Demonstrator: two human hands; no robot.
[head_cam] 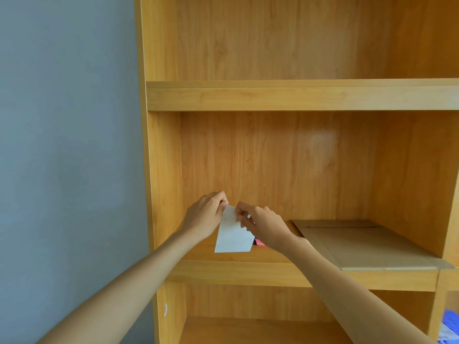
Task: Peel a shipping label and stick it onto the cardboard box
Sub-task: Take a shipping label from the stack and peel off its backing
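Observation:
A white shipping label (232, 234) hangs in the air over the middle shelf (248, 271), blank side toward me. My left hand (206, 214) pinches its top left corner. Fingers of my right hand (260, 227) pinch the top right edge, close to the left fingertips. Whether a backing sheet is separating from the label is hidden by the fingers. A flat brown cardboard box (367, 247) lies on the same shelf to the right, beside my right wrist and apart from the label.
A small pink object (259, 242) peeks out behind the label on the shelf. Wooden shelving surrounds the hands, with a shelf above (298, 98) and a compartment below. A grey wall (69, 145) lies left. Purple-blue items (450, 321) sit at the lower right edge.

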